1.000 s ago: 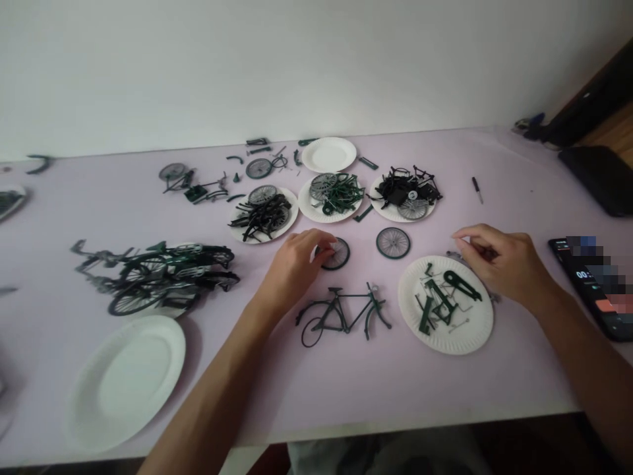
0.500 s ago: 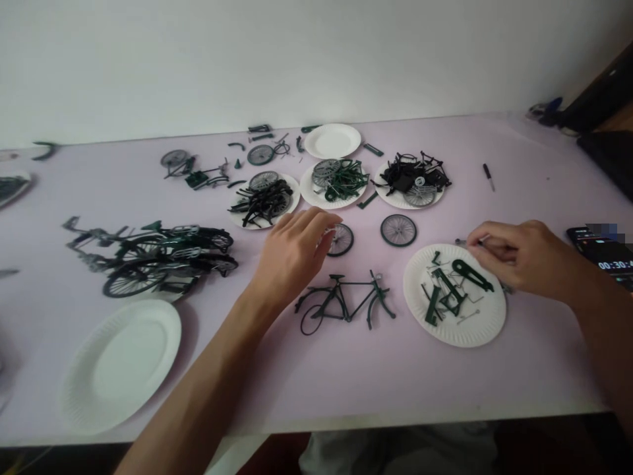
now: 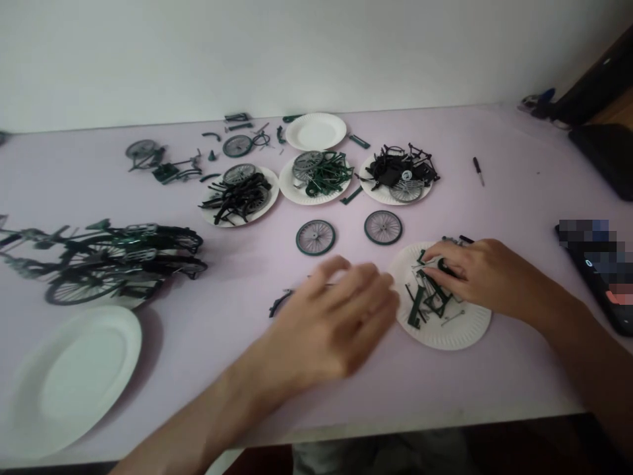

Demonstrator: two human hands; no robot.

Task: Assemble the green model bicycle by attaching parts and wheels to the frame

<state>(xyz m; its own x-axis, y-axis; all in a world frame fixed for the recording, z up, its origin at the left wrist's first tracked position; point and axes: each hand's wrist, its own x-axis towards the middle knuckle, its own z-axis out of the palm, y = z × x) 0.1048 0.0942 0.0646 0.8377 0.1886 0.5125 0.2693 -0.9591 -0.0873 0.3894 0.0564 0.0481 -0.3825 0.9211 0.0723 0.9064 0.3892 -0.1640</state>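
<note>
My left hand [image 3: 341, 323], smeared by motion, hangs over the model bicycle frame [image 3: 281, 302] and hides most of it. Its fingers look bent; whether they hold anything is unclear. My right hand [image 3: 467, 267] reaches over the paper plate [image 3: 462, 336] of small parts, thumb and forefinger close together at a small green piece [image 3: 421, 256]. What sits between those fingertips is too small to make out. On the plate lie a dark green bar [image 3: 417, 309] and thin metal rods [image 3: 452, 318]. Two spoked wheels, a left one [image 3: 315, 237] and a right one [image 3: 383, 227], lie flat beyond my hands.
Assembled model bicycles [image 3: 113, 260] lie at the left, behind a bare paper plate [image 3: 84, 369]. Farther back are plates of black parts [image 3: 242, 198], green parts [image 3: 326, 175] and more black parts [image 3: 400, 175]. A screwdriver [image 3: 478, 171] and a phone [image 3: 601, 284] lie at the right.
My left hand has moved from the left wheel toward me and right, over the bicycle frame. My right hand has shifted left, from the plate's far edge to above its parts. The view has turned slightly right.
</note>
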